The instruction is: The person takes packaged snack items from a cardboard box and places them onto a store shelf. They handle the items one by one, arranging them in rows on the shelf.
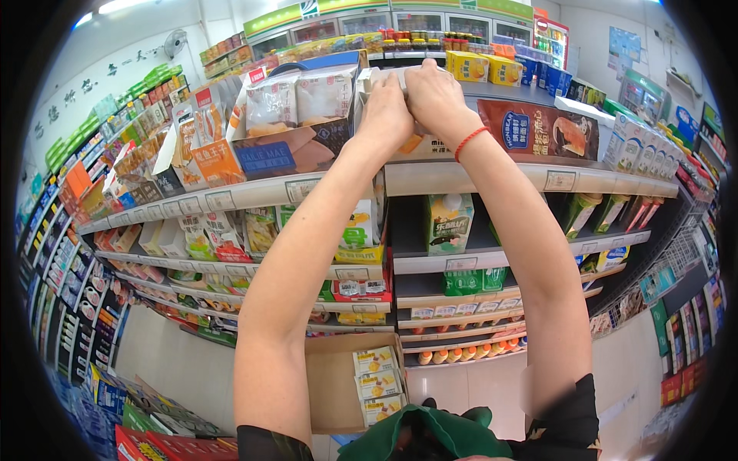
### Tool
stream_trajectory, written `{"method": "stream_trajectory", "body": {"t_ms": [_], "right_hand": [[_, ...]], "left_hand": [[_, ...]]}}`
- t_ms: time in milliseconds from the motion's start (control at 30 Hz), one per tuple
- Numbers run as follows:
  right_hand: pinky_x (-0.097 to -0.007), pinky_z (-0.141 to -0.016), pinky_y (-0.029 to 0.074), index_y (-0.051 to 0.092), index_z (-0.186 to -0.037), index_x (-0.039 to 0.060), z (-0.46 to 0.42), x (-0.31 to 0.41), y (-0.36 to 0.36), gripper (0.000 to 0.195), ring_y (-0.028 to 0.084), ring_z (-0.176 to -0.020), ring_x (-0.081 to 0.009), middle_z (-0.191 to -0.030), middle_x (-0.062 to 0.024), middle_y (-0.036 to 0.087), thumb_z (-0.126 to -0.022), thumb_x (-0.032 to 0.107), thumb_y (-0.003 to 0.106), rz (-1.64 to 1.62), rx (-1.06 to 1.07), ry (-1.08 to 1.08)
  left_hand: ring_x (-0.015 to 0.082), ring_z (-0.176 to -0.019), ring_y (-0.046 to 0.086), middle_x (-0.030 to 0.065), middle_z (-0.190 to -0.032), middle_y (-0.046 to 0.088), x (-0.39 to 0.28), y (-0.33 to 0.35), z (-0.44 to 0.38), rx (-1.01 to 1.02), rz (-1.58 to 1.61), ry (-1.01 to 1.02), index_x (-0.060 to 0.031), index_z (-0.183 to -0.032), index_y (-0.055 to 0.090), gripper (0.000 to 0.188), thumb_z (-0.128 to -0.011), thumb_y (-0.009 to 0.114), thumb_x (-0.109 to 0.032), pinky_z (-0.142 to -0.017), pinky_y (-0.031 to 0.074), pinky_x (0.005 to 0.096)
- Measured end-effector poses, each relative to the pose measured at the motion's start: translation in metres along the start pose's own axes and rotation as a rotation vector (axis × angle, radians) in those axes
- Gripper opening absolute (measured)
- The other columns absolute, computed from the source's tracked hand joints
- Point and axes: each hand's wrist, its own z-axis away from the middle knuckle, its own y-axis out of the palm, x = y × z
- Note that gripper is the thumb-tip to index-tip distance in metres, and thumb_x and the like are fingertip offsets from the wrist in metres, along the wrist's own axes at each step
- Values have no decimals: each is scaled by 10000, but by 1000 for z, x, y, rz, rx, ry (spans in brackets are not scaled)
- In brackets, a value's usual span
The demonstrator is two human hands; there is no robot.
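Both arms reach up to the top shelf of a shop rack. My left hand (387, 109) is at a white-and-brown display box (429, 145), its fingers bent over the upper edge. Close beside it, my right hand (435, 95), with a red cord at the wrist, bends its fingers at the same box. The hands hide most of the box and its contents, so what the fingers grip cannot be told. Left of them stands an open display box (294, 150) of wrapped snacks; a brown bread carton (536, 129) lies to the right.
An open cardboard carton (331, 383) with several yellow-and-white packs (377, 383) stands on the floor below. The white shelf edge (490, 180) runs across under the hands. A drink carton (450, 225) stands one shelf lower. Red boxes (173, 444) are at the lower left.
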Motion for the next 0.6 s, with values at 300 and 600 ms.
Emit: {"method": "stream_trajectory", "body": {"t_ms": [300, 600], "right_hand": [[-455, -786, 530, 615, -957, 14, 14, 4, -18, 157, 662, -906, -366, -892, -193, 684, -821, 90, 631, -94, -110, -53], [-425, -753, 548, 595, -979, 23, 28, 16, -61, 171, 683, -874, -347, -938, -178, 675, -822, 76, 637, -34, -324, -104]], "left_hand": [[452, -1016, 590, 262, -1023, 632, -12, -22, 6, -119, 109, 161, 19, -1113, 579, 294, -823, 532, 19, -879, 478, 488], [232, -779, 721, 178, -1054, 687, -25, -57, 12, -266, 107, 260, 19, -1161, 626, 277, -891, 562, 6, -655, 554, 314]]}}
